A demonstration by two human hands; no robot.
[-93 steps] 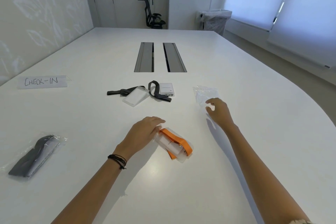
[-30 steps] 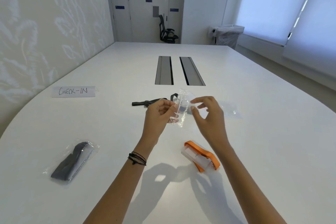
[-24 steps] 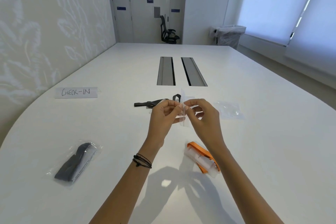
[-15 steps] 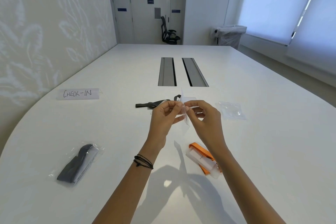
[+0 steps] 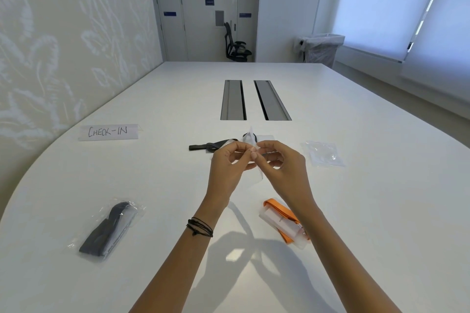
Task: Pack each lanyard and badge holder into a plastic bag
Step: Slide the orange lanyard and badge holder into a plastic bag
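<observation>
Left hand [image 5: 230,169] and right hand [image 5: 281,168] both pinch one clear plastic bag [image 5: 252,140] above the table [image 5: 356,211]. Orange lanyard [image 5: 278,209] lies near, under the right wrist.

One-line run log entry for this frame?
step: opening plastic bag | left hand: pinches it | right hand: pinches it | bagged dark lanyard: on table, left
</observation>
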